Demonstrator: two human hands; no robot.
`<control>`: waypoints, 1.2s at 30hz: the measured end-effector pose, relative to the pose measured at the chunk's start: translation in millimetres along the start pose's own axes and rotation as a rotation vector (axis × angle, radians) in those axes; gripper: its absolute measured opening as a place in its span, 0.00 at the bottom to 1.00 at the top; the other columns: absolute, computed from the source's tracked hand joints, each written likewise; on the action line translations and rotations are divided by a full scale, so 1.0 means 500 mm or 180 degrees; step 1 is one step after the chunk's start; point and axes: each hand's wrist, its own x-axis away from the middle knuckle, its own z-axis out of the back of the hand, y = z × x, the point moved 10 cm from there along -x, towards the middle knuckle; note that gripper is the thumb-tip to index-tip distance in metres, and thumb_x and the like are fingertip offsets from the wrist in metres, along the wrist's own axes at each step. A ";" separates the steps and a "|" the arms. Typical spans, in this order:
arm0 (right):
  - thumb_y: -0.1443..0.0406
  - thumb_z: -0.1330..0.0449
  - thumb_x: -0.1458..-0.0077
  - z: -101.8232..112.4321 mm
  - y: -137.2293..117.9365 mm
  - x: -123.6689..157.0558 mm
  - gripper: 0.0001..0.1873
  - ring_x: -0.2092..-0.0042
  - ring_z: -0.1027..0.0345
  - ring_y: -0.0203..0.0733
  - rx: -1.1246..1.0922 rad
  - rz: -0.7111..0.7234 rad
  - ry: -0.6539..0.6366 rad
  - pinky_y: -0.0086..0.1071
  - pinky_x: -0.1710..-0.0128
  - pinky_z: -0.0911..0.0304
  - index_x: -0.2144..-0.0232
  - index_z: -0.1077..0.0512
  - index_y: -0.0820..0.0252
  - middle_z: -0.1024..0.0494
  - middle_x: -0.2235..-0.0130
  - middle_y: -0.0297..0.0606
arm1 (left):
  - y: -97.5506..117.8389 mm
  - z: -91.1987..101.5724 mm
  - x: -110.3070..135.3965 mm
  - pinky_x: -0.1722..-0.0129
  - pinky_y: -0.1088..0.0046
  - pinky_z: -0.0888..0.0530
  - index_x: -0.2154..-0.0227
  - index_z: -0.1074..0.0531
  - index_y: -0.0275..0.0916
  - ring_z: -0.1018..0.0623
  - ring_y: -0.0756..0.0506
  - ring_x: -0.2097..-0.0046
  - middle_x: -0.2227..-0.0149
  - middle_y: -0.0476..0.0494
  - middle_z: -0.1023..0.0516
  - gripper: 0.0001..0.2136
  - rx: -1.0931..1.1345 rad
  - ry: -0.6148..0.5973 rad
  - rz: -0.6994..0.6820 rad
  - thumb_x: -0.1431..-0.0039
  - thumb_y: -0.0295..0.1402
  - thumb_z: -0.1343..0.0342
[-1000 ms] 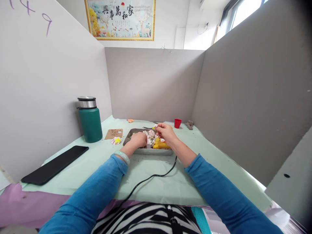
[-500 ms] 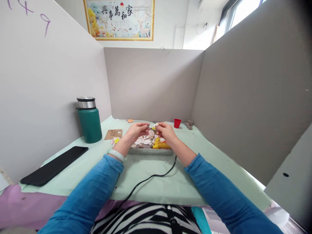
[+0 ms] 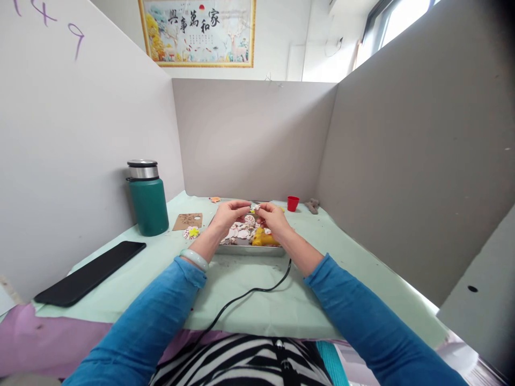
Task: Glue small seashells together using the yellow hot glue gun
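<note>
Above a shallow metal tray (image 3: 249, 250), my two hands meet almost fingertip to fingertip. My right hand (image 3: 274, 219) pinches a small white piece (image 3: 256, 207), too small to name more exactly. My left hand (image 3: 230, 217) is closed in a pinch right beside that piece; what its fingertips hold, if anything, I cannot make out. Under the hands, the tray bears several white and speckled flat pieces (image 3: 242, 234), perhaps shells, and a yellow glue gun (image 3: 263, 237) lying at its right side. My fingers and wrists hide part of the tray.
Left of the tray lie a speckled, flower-like piece with a yellow middle (image 3: 192, 232) and a brown card (image 3: 187, 221). A green bottle (image 3: 148, 206) and a black flat slab (image 3: 90, 272) are farther left. At the back stands a red cup (image 3: 293, 203). A black cord (image 3: 251, 291) crosses the front.
My left hand has moved slightly right, its fingertips now closer to the white piece. The flower-like piece at left shows more fully. My right hand has hardly moved.
</note>
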 end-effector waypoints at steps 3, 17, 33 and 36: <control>0.63 0.39 0.58 -0.002 0.002 0.000 0.09 0.79 0.39 0.28 0.0013 0.0015 -0.0019 0.22 0.83 0.48 0.73 0.33 0.61 0.33 0.79 0.27 | 0.005 -0.001 0.002 0.75 0.76 0.32 0.69 0.23 0.35 0.31 0.54 0.76 0.69 0.43 0.23 0.13 -0.0084 0.0048 -0.0063 0.60 0.33 0.36; 0.62 0.38 0.59 -0.011 0.009 -0.004 0.10 0.80 0.39 0.29 0.0038 -0.0003 -0.0069 0.23 0.83 0.48 0.75 0.33 0.61 0.32 0.80 0.28 | 0.018 -0.006 0.001 0.78 0.78 0.34 0.68 0.22 0.35 0.33 0.54 0.78 0.71 0.44 0.23 0.13 -0.1055 0.0138 -0.0385 0.56 0.37 0.40; 0.62 0.37 0.59 -0.007 0.015 -0.009 0.10 0.80 0.40 0.30 0.0033 0.0029 -0.0031 0.24 0.83 0.48 0.75 0.33 0.61 0.33 0.81 0.28 | 0.002 -0.004 -0.005 0.79 0.78 0.33 0.68 0.22 0.34 0.33 0.54 0.79 0.72 0.45 0.23 0.12 -0.1051 0.0130 -0.0277 0.56 0.34 0.41; 0.62 0.38 0.58 -0.007 0.014 -0.008 0.10 0.80 0.40 0.30 0.0066 0.0055 -0.0016 0.24 0.83 0.48 0.75 0.33 0.61 0.33 0.82 0.28 | 0.003 -0.004 -0.003 0.79 0.78 0.33 0.68 0.22 0.34 0.33 0.54 0.80 0.73 0.45 0.23 0.12 -0.1047 0.0142 -0.0269 0.56 0.34 0.41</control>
